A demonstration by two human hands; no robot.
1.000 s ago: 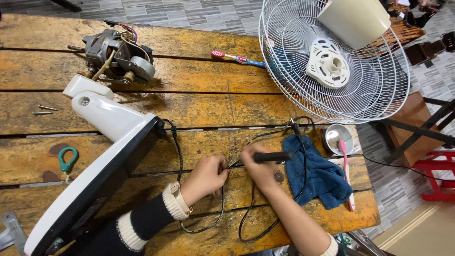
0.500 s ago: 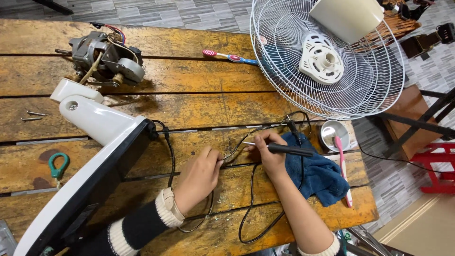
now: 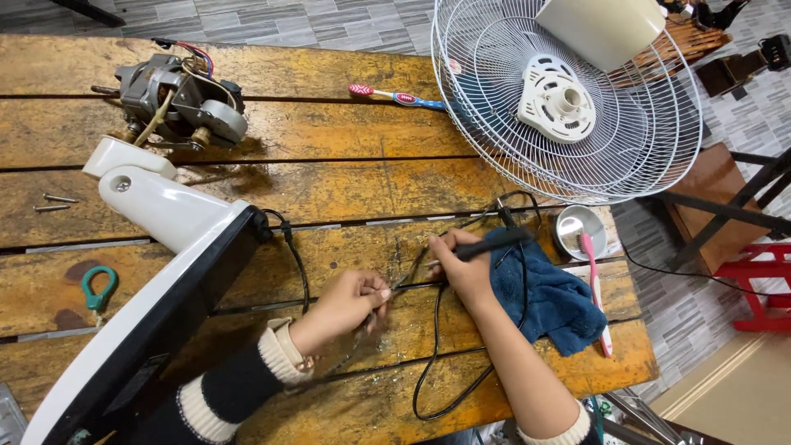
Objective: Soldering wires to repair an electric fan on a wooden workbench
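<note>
On a worn wooden workbench (image 3: 329,181), my left hand (image 3: 346,303) pinches thin wires (image 3: 405,282) near the bench's middle. My right hand (image 3: 463,270) grips a black-handled soldering iron (image 3: 494,241), its tip pointing left at the wire ends between both hands. A black cord (image 3: 437,363) loops under my right forearm. A blue cloth (image 3: 548,301) lies just right of my right hand.
A white fan stand body (image 3: 165,272) lies at the left. A fan motor (image 3: 177,99) sits at the back left. A white wire fan guard (image 3: 568,99) overhangs the back right. There is a small metal tin (image 3: 577,231), a pink toothbrush (image 3: 595,288), another toothbrush (image 3: 395,96), screws (image 3: 53,202).
Both hands have shifted slightly toward the back of the bench, and the iron's tip now meets the wires that my left hand holds.
</note>
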